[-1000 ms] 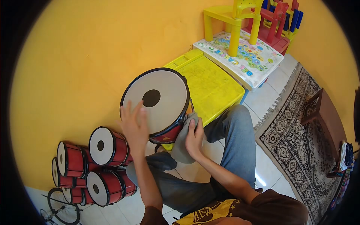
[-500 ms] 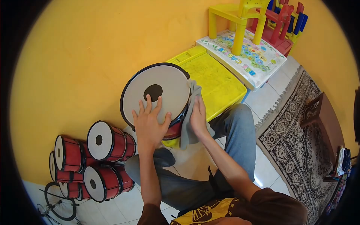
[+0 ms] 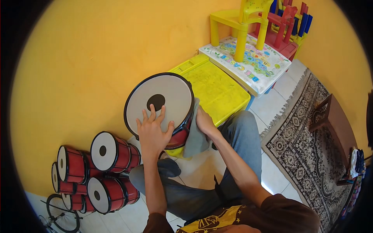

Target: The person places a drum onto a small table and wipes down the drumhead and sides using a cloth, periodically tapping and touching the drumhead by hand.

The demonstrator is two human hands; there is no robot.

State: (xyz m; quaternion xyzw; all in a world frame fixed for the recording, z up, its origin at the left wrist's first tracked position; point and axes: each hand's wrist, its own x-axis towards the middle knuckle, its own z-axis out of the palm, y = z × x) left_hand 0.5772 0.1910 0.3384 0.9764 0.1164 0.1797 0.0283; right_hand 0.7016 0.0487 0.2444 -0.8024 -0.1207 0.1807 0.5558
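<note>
A red drum (image 3: 176, 87) with a white head, a black rim and a dark centre spot sits tilted on the yellow table. My left hand (image 3: 152, 132) lies on the lower part of its head, fingers spread, with the fingertips reaching the dark spot. At the drum's right side, my right hand (image 3: 204, 121) grips a grey cloth (image 3: 196, 141) against the shell. The cloth hangs down below the hand, and the fingers on its far side are partly hidden.
The yellow plastic table (image 3: 217, 85) adjoins a white printed table (image 3: 268, 62) bearing a yellow chair (image 3: 241, 29). Several red drums (image 3: 112, 192) are stacked at lower left, near a bicycle wheel (image 3: 62, 211). A patterned rug (image 3: 299, 143) and a brown wooden piece of furniture (image 3: 336, 128) lie to the right.
My right hand and the cloth have shifted slightly along the drum's side, and the cloth's upper end is now bunched lower. My left hand stays on the drum head. The whole view has shifted a little.
</note>
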